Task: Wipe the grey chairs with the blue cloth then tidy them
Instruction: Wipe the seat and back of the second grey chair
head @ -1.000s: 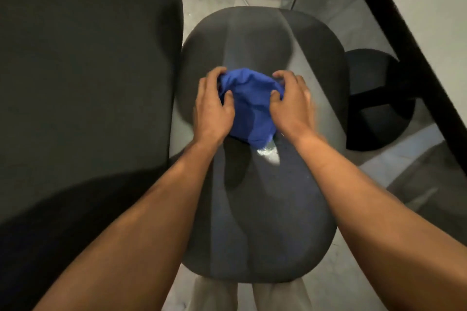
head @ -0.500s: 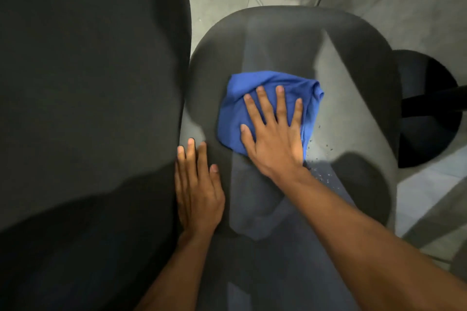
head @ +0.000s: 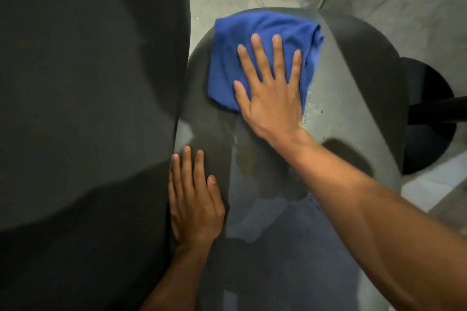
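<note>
wipe | our right hand [head: 273, 98] spread flat on blue cloth [head: 252, 40], upper centre of grey chair seat [head: 353, 83] | unwiped seat lies below-right | left hand [head: 194, 199] flat, bracing lower left

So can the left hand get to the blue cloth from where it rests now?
Probably yes. The left hand lies flat on the grey chair seat, and only bare seat separates it from the blue cloth, which the right hand presses.
</note>
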`<state>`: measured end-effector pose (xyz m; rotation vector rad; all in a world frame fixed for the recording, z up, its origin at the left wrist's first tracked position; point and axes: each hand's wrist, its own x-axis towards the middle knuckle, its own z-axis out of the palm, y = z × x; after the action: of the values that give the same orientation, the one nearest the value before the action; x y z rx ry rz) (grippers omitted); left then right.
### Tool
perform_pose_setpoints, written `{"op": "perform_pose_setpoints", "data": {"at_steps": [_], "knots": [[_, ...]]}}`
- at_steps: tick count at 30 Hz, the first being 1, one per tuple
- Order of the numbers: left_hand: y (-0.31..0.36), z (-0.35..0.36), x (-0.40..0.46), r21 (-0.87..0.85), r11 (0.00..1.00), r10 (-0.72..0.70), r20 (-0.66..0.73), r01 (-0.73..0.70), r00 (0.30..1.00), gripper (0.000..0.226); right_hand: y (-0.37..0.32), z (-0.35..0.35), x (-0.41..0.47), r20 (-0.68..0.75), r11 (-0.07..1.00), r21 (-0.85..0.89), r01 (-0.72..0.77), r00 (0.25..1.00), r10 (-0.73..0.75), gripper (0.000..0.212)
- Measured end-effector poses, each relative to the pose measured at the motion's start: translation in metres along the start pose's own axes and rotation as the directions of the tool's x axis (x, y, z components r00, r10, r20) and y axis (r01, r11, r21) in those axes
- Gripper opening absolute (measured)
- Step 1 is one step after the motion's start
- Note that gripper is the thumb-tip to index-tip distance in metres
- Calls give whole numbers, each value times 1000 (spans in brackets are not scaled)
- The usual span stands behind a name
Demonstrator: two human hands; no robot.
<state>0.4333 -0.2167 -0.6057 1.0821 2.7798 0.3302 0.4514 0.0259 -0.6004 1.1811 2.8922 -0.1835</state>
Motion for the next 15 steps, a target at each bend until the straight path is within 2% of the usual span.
{"op": "perform_pose_setpoints", "data": {"at_steps": [7,12,15], "knots": [[-2,-1,1,-9,1000,10,-11,-10,1000,54,4,-4,-126,142,999,29,-43,989,38,61],[-3,1,2,-5,1000,22,-20,-22,1000,54,-3,-4,-94,81,995,19,-99,992,98,64],[-4,2,1,2,1000,15,-24,-15,1000,54,-11,-3,-80,147,988,-31,-154,977,157,70]]}}
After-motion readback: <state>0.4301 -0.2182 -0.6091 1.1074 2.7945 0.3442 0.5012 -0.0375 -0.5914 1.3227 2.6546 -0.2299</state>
